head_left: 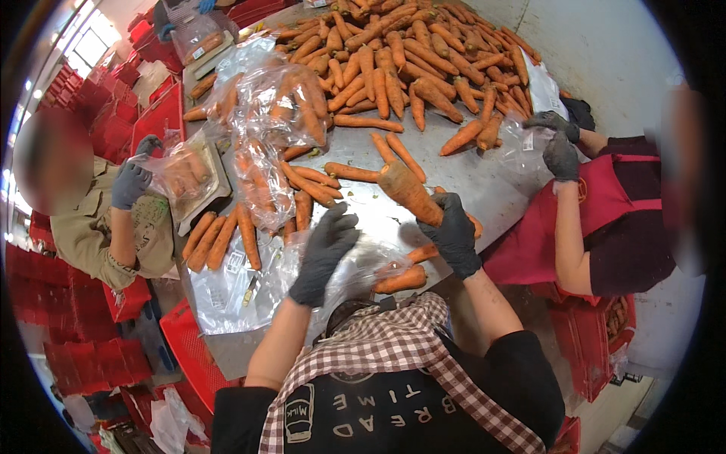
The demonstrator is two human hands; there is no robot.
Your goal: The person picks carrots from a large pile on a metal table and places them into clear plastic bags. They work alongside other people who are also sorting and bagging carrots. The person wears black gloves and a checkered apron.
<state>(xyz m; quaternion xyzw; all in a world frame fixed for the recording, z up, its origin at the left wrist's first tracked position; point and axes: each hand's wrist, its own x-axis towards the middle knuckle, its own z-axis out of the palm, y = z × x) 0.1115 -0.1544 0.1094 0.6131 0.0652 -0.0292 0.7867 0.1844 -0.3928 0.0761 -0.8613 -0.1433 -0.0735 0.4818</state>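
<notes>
My right hand, in a dark grey glove, grips the lower end of a thick carrot. The carrot is tilted up and to the left over the metal table. My left hand, gloved alike, hovers with its fingers loosely bent and apart, no carrot in it. Beside and beneath it spreads a clear plastic bag near the front edge. More carrots lie at the bag's right end, partly under the film. Left of my left hand are filled clear bags of carrots.
A large heap of carrots covers the table's far side. At left, a co-worker's gloved hands hold a bagged bunch on a scale. Another co-worker's hands hold a clear bag at right. Red crates stand around the table.
</notes>
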